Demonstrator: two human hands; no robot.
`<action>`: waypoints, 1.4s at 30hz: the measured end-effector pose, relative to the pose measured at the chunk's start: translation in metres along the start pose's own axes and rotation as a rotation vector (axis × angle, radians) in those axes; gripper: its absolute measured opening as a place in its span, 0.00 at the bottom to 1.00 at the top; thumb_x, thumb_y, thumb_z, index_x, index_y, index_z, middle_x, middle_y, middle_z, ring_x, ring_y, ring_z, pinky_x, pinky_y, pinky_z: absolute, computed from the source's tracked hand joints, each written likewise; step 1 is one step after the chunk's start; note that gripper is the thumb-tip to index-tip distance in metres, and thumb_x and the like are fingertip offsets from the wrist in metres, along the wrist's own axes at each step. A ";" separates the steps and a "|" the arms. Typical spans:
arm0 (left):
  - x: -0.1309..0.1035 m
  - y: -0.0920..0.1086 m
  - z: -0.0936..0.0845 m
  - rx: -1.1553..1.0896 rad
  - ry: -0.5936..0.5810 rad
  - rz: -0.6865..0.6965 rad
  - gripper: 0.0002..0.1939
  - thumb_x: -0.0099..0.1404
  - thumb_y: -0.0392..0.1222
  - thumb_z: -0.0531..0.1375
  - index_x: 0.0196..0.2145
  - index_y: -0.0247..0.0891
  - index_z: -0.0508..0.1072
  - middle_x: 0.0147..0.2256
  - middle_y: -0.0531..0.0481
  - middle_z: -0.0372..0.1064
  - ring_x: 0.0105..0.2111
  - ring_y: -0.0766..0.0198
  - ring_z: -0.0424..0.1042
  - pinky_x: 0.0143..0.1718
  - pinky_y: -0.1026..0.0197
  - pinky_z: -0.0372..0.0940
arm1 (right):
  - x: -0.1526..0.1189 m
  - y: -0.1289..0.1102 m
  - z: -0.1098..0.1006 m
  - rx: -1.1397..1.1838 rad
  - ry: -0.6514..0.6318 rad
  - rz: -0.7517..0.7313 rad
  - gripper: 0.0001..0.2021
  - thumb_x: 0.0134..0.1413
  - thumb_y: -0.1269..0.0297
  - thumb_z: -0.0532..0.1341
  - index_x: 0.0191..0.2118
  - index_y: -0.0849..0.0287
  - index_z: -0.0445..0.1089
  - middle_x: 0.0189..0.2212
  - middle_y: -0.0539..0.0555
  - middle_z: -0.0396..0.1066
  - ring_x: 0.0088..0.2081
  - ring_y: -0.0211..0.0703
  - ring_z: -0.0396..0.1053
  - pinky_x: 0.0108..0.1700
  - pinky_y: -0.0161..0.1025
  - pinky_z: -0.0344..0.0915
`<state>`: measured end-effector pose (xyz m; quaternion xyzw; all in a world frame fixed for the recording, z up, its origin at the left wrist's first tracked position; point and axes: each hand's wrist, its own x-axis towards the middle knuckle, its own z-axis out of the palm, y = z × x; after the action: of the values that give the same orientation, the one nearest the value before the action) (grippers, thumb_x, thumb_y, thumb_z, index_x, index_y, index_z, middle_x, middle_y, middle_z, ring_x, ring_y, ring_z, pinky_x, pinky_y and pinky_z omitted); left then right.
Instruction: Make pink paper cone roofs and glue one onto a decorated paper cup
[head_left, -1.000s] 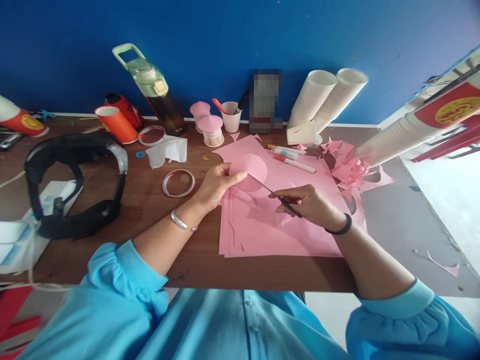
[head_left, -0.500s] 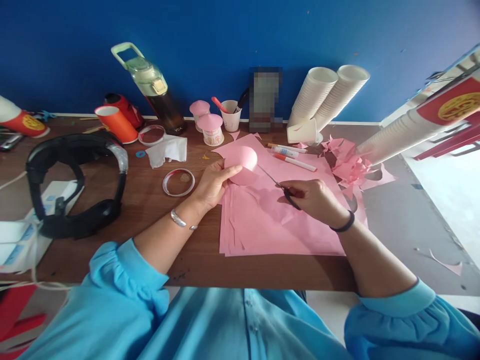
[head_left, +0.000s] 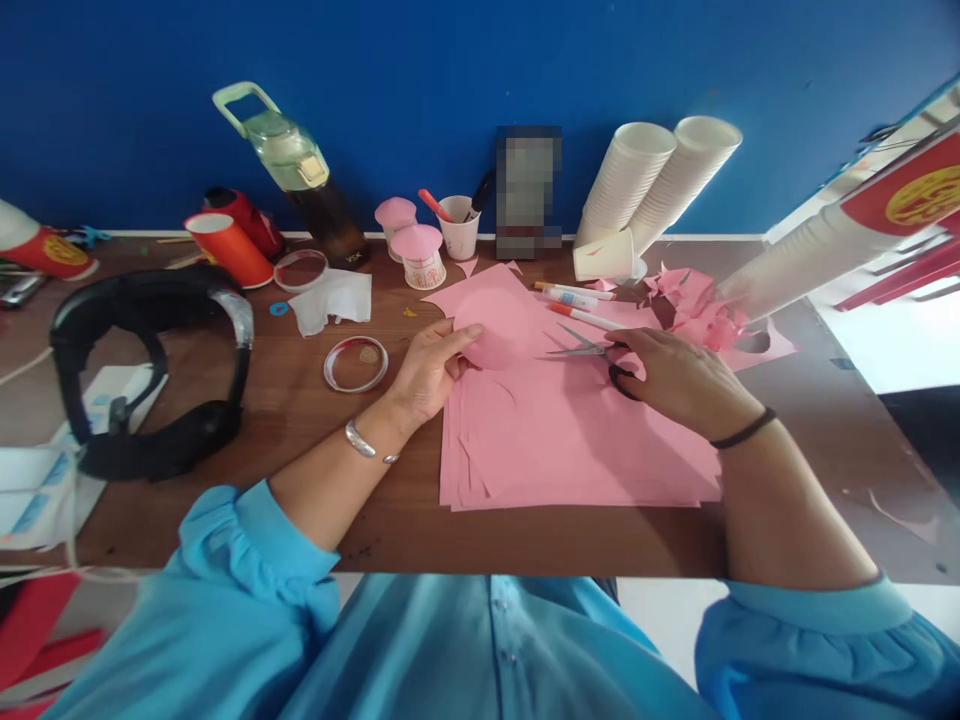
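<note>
A round disc of pink paper (head_left: 501, 328) is pinched at its left edge between the thumb and fingers of my left hand (head_left: 435, 368). Below the disc lies a stack of pink paper sheets (head_left: 570, 440). My right hand (head_left: 679, 380) is on the black handles of a pair of scissors (head_left: 592, 350). The scissor blades are parted and point left toward the disc, a short way from its edge. Several markers (head_left: 581, 312) rest on the paper just behind the scissors.
Crumpled pink scraps (head_left: 697, 310) and stacked paper cups (head_left: 630, 180) stand to the right. Two small cups with pink cone roofs (head_left: 418, 258), a cup of pens (head_left: 459, 230) and a bottle (head_left: 300, 185) line the back. A tape roll (head_left: 356, 364) and black headgear (head_left: 150, 440) lie left.
My right hand has moved right with the scissors, whose blades have opened. The pink disc in my left hand now faces me flat, no longer curled.
</note>
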<state>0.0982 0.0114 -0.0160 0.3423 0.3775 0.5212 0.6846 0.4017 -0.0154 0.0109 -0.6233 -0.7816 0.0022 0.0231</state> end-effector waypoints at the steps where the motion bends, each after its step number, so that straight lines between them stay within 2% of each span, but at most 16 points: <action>1: 0.000 0.000 0.000 0.008 -0.004 0.000 0.15 0.51 0.46 0.76 0.25 0.35 0.75 0.27 0.53 0.73 0.26 0.69 0.70 0.29 0.65 0.64 | -0.001 0.003 -0.001 -0.001 -0.023 -0.006 0.23 0.58 0.61 0.60 0.59 0.54 0.69 0.55 0.60 0.76 0.50 0.60 0.75 0.36 0.44 0.65; 5: -0.002 -0.001 0.002 0.028 -0.002 0.005 0.17 0.50 0.46 0.76 0.22 0.35 0.73 0.23 0.55 0.68 0.23 0.71 0.65 0.26 0.66 0.63 | -0.003 0.008 -0.004 -0.005 -0.058 -0.015 0.25 0.57 0.58 0.63 0.59 0.58 0.66 0.49 0.63 0.78 0.44 0.60 0.77 0.36 0.45 0.66; 9: -0.003 0.000 0.004 0.018 0.003 -0.021 0.20 0.50 0.46 0.77 0.20 0.36 0.70 0.20 0.58 0.61 0.21 0.74 0.58 0.25 0.67 0.63 | -0.007 0.002 -0.007 -0.096 -0.064 -0.022 0.22 0.60 0.63 0.63 0.59 0.58 0.69 0.48 0.62 0.78 0.44 0.59 0.77 0.41 0.47 0.67; 12: -0.004 0.000 0.006 0.016 0.008 -0.031 0.20 0.49 0.45 0.77 0.21 0.36 0.70 0.20 0.58 0.62 0.20 0.75 0.59 0.24 0.68 0.63 | -0.012 -0.003 -0.010 -0.179 -0.066 -0.064 0.18 0.62 0.70 0.59 0.56 0.57 0.75 0.49 0.63 0.77 0.50 0.61 0.74 0.43 0.48 0.67; 15: -0.003 0.000 0.007 0.015 0.015 -0.018 0.18 0.48 0.44 0.77 0.24 0.36 0.72 0.24 0.57 0.68 0.20 0.75 0.62 0.24 0.67 0.64 | -0.015 -0.009 -0.014 -0.175 0.031 -0.141 0.16 0.63 0.73 0.55 0.48 0.61 0.79 0.49 0.66 0.76 0.52 0.64 0.72 0.44 0.50 0.68; 17: -0.004 0.000 0.007 0.021 0.000 -0.001 0.17 0.47 0.44 0.77 0.28 0.37 0.75 0.26 0.56 0.72 0.21 0.73 0.66 0.24 0.66 0.66 | -0.015 -0.019 -0.015 0.017 0.128 -0.109 0.15 0.64 0.71 0.56 0.50 0.60 0.79 0.46 0.65 0.76 0.48 0.60 0.74 0.44 0.50 0.70; 19: -0.005 -0.001 0.009 0.036 -0.027 0.007 0.18 0.48 0.45 0.77 0.30 0.36 0.75 0.26 0.55 0.73 0.21 0.71 0.69 0.25 0.65 0.67 | -0.014 -0.035 -0.013 0.395 0.209 -0.048 0.15 0.65 0.63 0.60 0.54 0.58 0.76 0.45 0.61 0.77 0.43 0.53 0.76 0.43 0.47 0.72; 20: -0.006 -0.002 0.009 0.048 -0.044 0.005 0.18 0.49 0.46 0.77 0.30 0.36 0.75 0.25 0.55 0.73 0.21 0.70 0.70 0.25 0.65 0.68 | -0.013 -0.045 -0.010 0.630 0.214 -0.041 0.16 0.63 0.56 0.64 0.53 0.57 0.76 0.45 0.59 0.77 0.41 0.49 0.76 0.43 0.45 0.73; 23: -0.012 -0.007 0.012 0.115 -0.106 -0.017 0.17 0.51 0.48 0.76 0.32 0.36 0.77 0.27 0.52 0.75 0.23 0.67 0.73 0.28 0.62 0.70 | -0.009 -0.073 0.002 1.163 0.084 -0.002 0.24 0.55 0.45 0.69 0.49 0.57 0.75 0.46 0.59 0.78 0.42 0.47 0.76 0.41 0.42 0.73; 25: -0.016 -0.010 0.014 0.181 -0.158 -0.018 0.16 0.53 0.48 0.75 0.34 0.36 0.79 0.30 0.50 0.78 0.26 0.64 0.75 0.32 0.60 0.72 | -0.006 -0.084 0.010 1.316 0.040 0.041 0.23 0.52 0.42 0.69 0.41 0.59 0.75 0.37 0.56 0.77 0.37 0.44 0.73 0.39 0.40 0.71; 27: -0.019 -0.012 0.015 0.251 -0.206 0.003 0.16 0.53 0.48 0.75 0.35 0.37 0.80 0.33 0.48 0.79 0.32 0.61 0.77 0.38 0.58 0.72 | -0.005 -0.086 0.015 1.341 0.022 0.063 0.21 0.54 0.43 0.68 0.33 0.59 0.73 0.30 0.52 0.73 0.32 0.41 0.69 0.36 0.38 0.67; 29: -0.020 -0.011 0.014 0.308 -0.218 0.041 0.15 0.55 0.49 0.74 0.35 0.38 0.80 0.33 0.49 0.77 0.35 0.60 0.75 0.39 0.59 0.70 | -0.005 -0.084 0.017 1.282 0.032 0.046 0.19 0.55 0.46 0.68 0.29 0.58 0.71 0.27 0.50 0.70 0.30 0.39 0.66 0.34 0.38 0.64; 32: -0.017 -0.007 0.011 0.358 -0.163 0.106 0.14 0.59 0.52 0.72 0.29 0.38 0.78 0.27 0.54 0.70 0.29 0.66 0.66 0.33 0.63 0.62 | -0.005 -0.079 0.017 1.132 0.061 -0.035 0.16 0.57 0.51 0.67 0.27 0.57 0.70 0.28 0.51 0.71 0.31 0.40 0.67 0.35 0.38 0.64; 35: -0.014 -0.004 0.009 0.380 -0.133 0.118 0.15 0.59 0.51 0.70 0.26 0.38 0.75 0.25 0.55 0.65 0.27 0.68 0.61 0.32 0.63 0.58 | -0.005 -0.080 0.017 1.042 0.121 -0.081 0.12 0.58 0.55 0.66 0.29 0.57 0.71 0.30 0.53 0.73 0.31 0.41 0.68 0.35 0.39 0.65; 38: -0.015 -0.001 0.010 0.430 -0.156 0.074 0.14 0.58 0.49 0.69 0.24 0.38 0.73 0.25 0.55 0.63 0.27 0.68 0.60 0.31 0.63 0.57 | -0.005 -0.084 0.016 1.099 0.152 -0.073 0.12 0.59 0.55 0.65 0.29 0.56 0.70 0.30 0.52 0.73 0.32 0.41 0.68 0.37 0.39 0.65; 42: -0.017 0.001 0.014 0.544 -0.226 0.081 0.12 0.57 0.46 0.67 0.23 0.37 0.72 0.24 0.54 0.64 0.26 0.67 0.60 0.31 0.62 0.56 | -0.005 -0.088 0.015 1.239 0.074 -0.030 0.16 0.58 0.51 0.66 0.27 0.57 0.69 0.29 0.52 0.71 0.33 0.42 0.67 0.38 0.39 0.64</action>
<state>0.1066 -0.0058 -0.0058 0.5841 0.4107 0.3863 0.5839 0.3164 -0.0398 -0.0015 -0.4828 -0.6424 0.4336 0.4076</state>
